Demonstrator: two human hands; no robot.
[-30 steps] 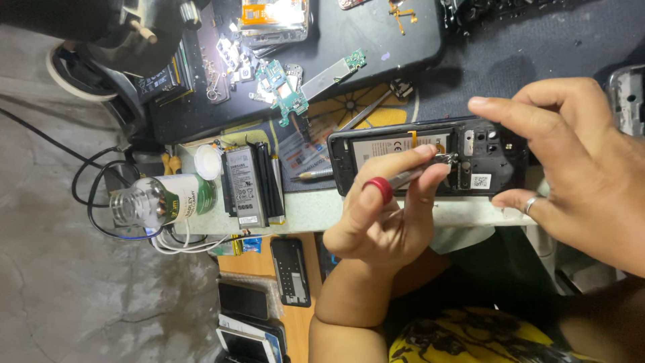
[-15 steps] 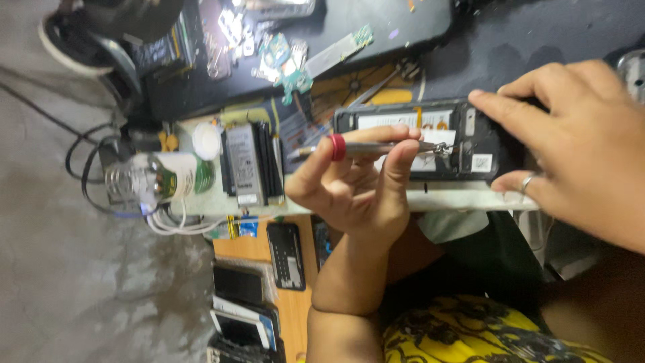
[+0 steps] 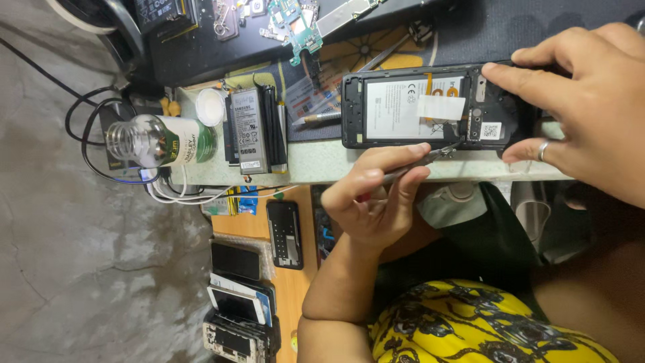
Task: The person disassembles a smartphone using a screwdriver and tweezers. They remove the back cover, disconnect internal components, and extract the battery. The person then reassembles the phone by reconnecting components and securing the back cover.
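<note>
Head view: rotated, so the counter (image 3: 403, 171) edge runs across the middle of the picture.
Phone (image 3: 430, 107): lies back-open on the counter, its white battery (image 3: 403, 107) showing, a strip of pale tape across it.
Left hand (image 3: 376, 195): fingers curled shut around a thin metal tool (image 3: 416, 165), pinched between thumb and forefinger; the tool's tip touches the lower edge of the phone beside the battery.
Right hand (image 3: 591, 101): partly open, forefinger pressed on the top edge of the phone's far end, thumb against its lower edge, steadying the frame; a ring sits on one finger.
Loose battery (image 3: 248, 131): lies on the counter well left of the phone, beside dark flat parts.
Bottle (image 3: 158, 140): clear glass with a green label, lying on its side at the counter's left end, white cables under it.
Circuit board (image 3: 295, 23): green, on the dark mat beyond the phone.
Stacked phones (image 3: 235, 309): piled on a wooden surface below the counter.
</note>
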